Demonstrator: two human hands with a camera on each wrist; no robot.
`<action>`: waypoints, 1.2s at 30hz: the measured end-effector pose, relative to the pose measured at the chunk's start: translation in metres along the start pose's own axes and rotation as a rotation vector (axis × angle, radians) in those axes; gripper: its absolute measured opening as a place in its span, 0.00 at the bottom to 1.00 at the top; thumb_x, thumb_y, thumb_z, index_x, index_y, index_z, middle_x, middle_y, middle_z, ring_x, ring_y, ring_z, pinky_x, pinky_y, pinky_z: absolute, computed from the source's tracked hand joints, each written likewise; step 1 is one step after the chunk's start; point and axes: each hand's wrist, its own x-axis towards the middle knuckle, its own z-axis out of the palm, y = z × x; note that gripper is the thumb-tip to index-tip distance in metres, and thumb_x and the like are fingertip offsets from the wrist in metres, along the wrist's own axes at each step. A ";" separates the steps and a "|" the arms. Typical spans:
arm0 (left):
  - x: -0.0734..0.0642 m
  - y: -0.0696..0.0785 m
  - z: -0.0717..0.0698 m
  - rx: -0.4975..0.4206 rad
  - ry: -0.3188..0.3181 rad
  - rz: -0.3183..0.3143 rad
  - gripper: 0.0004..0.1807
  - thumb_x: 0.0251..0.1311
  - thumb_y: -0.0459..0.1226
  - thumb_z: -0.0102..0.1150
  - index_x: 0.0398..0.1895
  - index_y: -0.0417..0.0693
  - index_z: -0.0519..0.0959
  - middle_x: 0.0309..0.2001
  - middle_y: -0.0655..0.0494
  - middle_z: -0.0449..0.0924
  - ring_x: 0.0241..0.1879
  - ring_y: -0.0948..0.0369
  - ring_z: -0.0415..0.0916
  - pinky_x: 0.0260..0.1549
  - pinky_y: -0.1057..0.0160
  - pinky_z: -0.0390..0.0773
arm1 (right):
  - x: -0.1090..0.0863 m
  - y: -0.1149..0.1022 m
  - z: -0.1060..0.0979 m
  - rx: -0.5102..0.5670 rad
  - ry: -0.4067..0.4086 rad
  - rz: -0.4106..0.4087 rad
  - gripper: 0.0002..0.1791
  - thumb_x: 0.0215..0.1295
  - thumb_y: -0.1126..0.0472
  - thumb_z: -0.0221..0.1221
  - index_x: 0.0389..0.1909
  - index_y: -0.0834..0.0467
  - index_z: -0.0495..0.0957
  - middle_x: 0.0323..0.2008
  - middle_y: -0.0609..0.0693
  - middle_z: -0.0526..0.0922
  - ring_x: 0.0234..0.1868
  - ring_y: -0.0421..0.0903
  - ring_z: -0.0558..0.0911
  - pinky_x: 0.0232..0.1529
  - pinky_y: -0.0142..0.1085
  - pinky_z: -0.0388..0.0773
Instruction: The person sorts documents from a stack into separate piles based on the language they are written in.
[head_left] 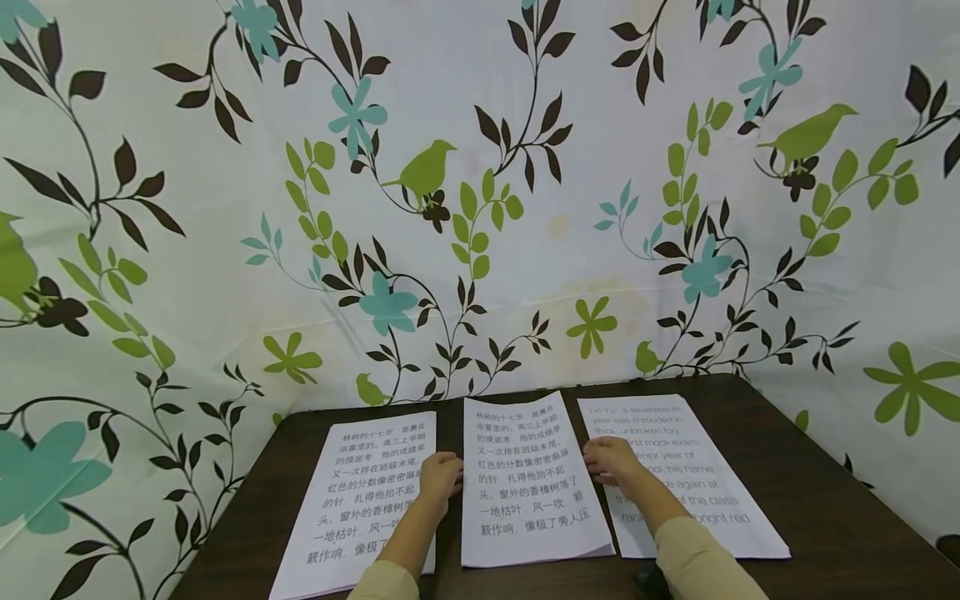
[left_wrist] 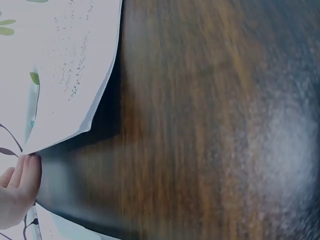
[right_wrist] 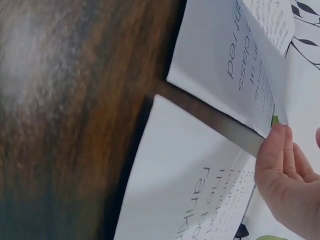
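Both hands are at the middle stack of paper (head_left: 517, 500), printed with Chinese characters, its lower right corner slightly raised. My left hand (head_left: 441, 477) touches its left edge, with the forearm across the left stack (head_left: 352, 500), also in Chinese. In the left wrist view, the left hand's fingertips (left_wrist: 31, 159) meet a paper's edge. My right hand (head_left: 611, 460) has its fingertips at the middle stack's right edge, its forearm lying over the right stack (head_left: 712, 517), printed in English. The right wrist view shows the right hand (right_wrist: 285, 177) with fairly straight fingers against a sheet's edge, thumb apart.
A dark brown wooden table (head_left: 817, 500) carries the three stacks side by side. Behind it hangs a white cloth (head_left: 525, 275) patterned with leaves, flowers and birds. Beside the right sleeve, a small black object (head_left: 651, 579) partly shows at the table's front.
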 end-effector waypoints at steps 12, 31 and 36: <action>-0.001 -0.006 0.005 -0.005 0.021 -0.045 0.20 0.49 0.28 0.48 0.47 0.23 0.65 0.38 0.36 0.70 0.37 0.47 0.73 0.32 0.58 0.75 | -0.007 0.003 0.010 -0.054 0.010 0.037 0.18 0.54 0.69 0.49 0.45 0.75 0.67 0.27 0.55 0.76 0.25 0.45 0.77 0.26 0.35 0.75; -0.002 -0.004 -0.001 0.121 0.034 -0.005 0.19 0.47 0.29 0.50 0.44 0.25 0.69 0.39 0.37 0.71 0.39 0.45 0.71 0.34 0.54 0.74 | -0.003 0.009 0.022 -0.077 0.029 0.046 0.23 0.52 0.70 0.49 0.51 0.74 0.63 0.34 0.58 0.74 0.29 0.46 0.75 0.28 0.35 0.73; 0.001 -0.003 -0.002 0.115 0.047 -0.002 0.20 0.46 0.28 0.51 0.45 0.25 0.69 0.39 0.36 0.71 0.37 0.46 0.72 0.32 0.55 0.75 | -0.005 0.005 0.024 -0.017 0.021 0.005 0.23 0.50 0.71 0.50 0.50 0.75 0.63 0.34 0.59 0.75 0.29 0.48 0.76 0.29 0.36 0.74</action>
